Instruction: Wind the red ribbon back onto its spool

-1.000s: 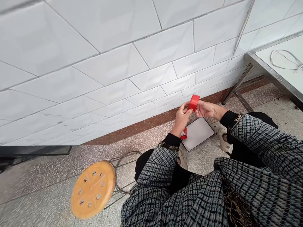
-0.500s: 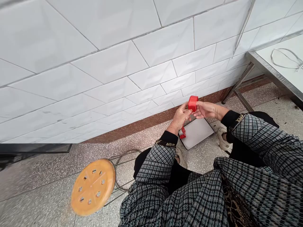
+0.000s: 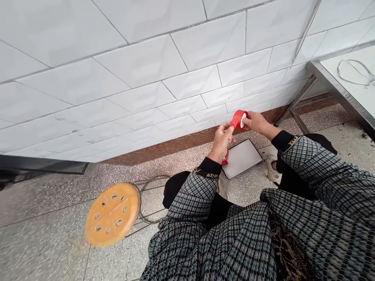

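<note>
A roll of red tape (image 3: 236, 117) with a white core is held up between my hands near the foot of the wall. My right hand (image 3: 257, 123) grips the roll from the right, fingers at its core. On the other side my left hand (image 3: 222, 141) is closed, pinching the tape at the roll's lower left edge. Below them a flat, pale rectangular panel with a dark edge (image 3: 244, 158) lies on the floor. A red strip (image 3: 225, 159) shows at its left end, partly hidden by my left wrist.
An orange round stool (image 3: 113, 214) with thin metal legs lies tipped over on the speckled floor at left. At right stands a metal-edged table (image 3: 328, 76) bearing a loop of pale wire (image 3: 351, 61). White tiled wall (image 3: 202, 84) runs along the front.
My right hand, open beside the roll before, has closed on it at the core. The roll has turned so its white core shows. My left hand has shifted to its lower left edge.
</note>
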Action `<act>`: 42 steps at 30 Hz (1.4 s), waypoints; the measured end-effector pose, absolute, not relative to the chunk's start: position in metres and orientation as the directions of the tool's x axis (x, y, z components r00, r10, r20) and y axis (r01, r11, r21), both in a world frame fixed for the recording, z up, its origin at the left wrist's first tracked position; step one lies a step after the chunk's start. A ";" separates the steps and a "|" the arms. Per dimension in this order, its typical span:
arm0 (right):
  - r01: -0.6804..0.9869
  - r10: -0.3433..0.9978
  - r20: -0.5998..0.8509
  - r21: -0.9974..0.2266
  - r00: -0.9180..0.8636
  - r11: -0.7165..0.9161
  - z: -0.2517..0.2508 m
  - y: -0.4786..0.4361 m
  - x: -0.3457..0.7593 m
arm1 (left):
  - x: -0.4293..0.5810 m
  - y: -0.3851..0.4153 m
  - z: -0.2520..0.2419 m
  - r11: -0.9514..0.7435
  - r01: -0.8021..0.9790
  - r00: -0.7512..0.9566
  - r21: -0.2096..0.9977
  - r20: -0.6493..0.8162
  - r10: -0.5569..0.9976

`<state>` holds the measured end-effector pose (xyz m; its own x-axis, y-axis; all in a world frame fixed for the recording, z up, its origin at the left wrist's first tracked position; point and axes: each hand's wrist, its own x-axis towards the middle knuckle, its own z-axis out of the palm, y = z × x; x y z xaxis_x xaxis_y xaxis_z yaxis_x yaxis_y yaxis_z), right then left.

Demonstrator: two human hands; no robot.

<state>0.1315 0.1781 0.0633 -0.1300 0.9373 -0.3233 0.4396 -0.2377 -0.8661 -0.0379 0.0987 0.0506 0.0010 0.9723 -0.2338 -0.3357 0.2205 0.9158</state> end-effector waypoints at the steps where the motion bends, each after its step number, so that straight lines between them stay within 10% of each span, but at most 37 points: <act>1: 0.394 0.926 -0.362 -0.871 -0.109 -0.294 0.063 0.177 0.131 | -0.035 0.096 0.050 0.196 -0.333 -0.042 0.923 -0.222 0.974; 17: -0.234 0.698 -0.660 -0.659 -0.277 -0.715 0.037 0.096 0.132 | -0.004 0.042 0.015 0.111 -0.169 -0.146 0.979 -0.136 0.980; 42: -0.191 0.561 -0.665 -0.546 -0.493 -0.815 0.029 0.025 0.162 | 0.000 -0.023 -0.010 0.200 -0.180 0.041 0.963 -0.195 0.980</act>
